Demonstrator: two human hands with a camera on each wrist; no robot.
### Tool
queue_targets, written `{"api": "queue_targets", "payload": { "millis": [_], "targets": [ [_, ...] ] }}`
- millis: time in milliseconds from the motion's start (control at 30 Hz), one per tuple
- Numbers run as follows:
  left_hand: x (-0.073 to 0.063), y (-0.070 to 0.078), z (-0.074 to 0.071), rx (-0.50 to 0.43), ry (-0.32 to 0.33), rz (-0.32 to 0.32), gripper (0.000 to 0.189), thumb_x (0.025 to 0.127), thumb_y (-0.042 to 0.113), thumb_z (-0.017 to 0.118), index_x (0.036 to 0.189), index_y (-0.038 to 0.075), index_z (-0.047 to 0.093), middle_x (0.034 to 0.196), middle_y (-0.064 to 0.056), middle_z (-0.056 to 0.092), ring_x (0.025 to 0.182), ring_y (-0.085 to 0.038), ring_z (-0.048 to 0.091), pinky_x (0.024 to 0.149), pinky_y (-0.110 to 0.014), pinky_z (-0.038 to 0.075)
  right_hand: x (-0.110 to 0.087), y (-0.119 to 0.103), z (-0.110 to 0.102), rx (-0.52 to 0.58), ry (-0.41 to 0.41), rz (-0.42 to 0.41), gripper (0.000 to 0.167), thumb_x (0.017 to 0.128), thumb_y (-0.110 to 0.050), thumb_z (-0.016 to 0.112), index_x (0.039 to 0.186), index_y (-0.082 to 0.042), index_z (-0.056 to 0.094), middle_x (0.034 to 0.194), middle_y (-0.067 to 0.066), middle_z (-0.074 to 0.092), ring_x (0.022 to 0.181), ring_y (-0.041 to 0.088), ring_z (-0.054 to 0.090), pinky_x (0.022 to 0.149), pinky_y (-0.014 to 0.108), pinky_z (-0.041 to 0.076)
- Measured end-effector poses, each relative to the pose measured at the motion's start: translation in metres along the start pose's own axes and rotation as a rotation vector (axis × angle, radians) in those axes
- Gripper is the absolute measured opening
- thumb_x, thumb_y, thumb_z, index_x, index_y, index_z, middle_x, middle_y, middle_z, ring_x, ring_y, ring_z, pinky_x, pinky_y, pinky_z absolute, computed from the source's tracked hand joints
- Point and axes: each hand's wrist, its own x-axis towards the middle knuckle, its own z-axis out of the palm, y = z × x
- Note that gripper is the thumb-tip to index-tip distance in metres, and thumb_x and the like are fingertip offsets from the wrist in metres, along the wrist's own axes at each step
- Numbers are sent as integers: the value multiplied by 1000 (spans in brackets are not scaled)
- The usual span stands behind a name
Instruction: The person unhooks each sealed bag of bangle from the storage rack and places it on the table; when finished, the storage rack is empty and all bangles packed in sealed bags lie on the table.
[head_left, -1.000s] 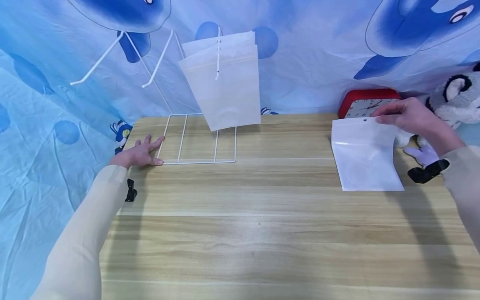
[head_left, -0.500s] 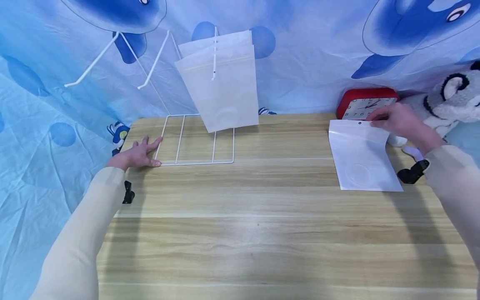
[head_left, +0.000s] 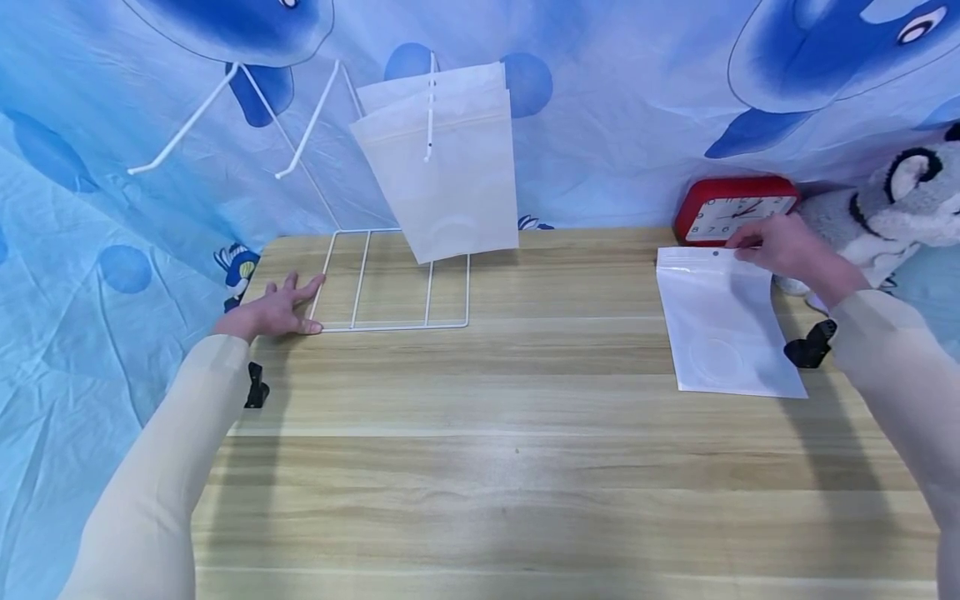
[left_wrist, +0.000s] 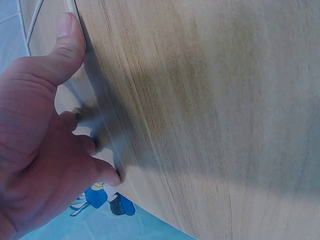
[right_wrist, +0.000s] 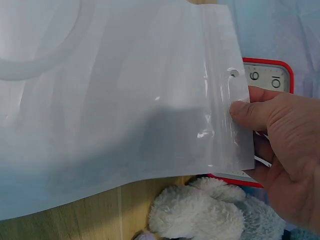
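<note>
**White pouch [head_left: 723,333] pinched in right grip [head_left: 791,250]; wire rack [head_left: 393,328] touched by left grip [head_left: 273,310]**

Right grip: narrowed on the pouch. The top edge is caught near its right-hand corner, thumb laid on the near face, fingers partly hidden behind. A small punched hole [right_wrist: 234,73] is seen in the edge strip, just beside the thumb. From the grip the pouch is hung down and toward the left, its sheet slightly bowed; a faint ring is marked on its lower part. Whether the counter [head_left: 495,467] is touched by the bottom edge cannot be told.

Just behind the right grip, a red-framed clock [head_left: 731,218] is partly covered by the fingers. To the grip's right, a grey-and-white plush toy [head_left: 892,200] is set.

Left grip: wide, fingers spread. The rack's front corner is touched by the thumb, its side wire by the forefinger. Two overlapping pouches [head_left: 450,175] are hung tilted on a hook [head_left: 431,117], above and to the right of this grip. Behind both grips, a blue printed cloth [head_left: 615,125] is hung.
</note>
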Motion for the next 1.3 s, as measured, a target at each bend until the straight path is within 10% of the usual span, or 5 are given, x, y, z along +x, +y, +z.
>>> {"api": "queue_targets", "payload": {
  "millis": [233, 467, 1300],
  "targets": [
    [-2, 0, -1, -6, -3, -7, 99, 95, 38, 68, 160, 12, -2, 153, -41, -19, 132, -69, -16, 93, -87, 4, 8, -2, 7, -48, 5, 38, 30, 89, 6, 67, 118, 11, 66, 125, 40, 52, 123, 55, 31, 109, 70, 11],
    [-4, 0, -2, -2, 2, -6, 98, 96, 37, 67, 160, 12, -2, 153, -41, -19, 132, -69, -16, 92, -87, 4, 8, -1, 11, -96, 19, 60, 29, 91, 2, 66, 119, 8, 66, 126, 42, 50, 121, 57, 31, 111, 71, 4],
    [-1, 2, -1, -14, -6, 0, 99, 95, 38, 68, 160, 12, -2, 153, -41, -20, 132, -69, -16, 92, -87, 2, -1, -6, 22, -208, 251, -13, 26, 88, 0, 67, 111, 13, 66, 112, 39, 59, 101, 55, 53, 97, 68, 36]
  ]
}}
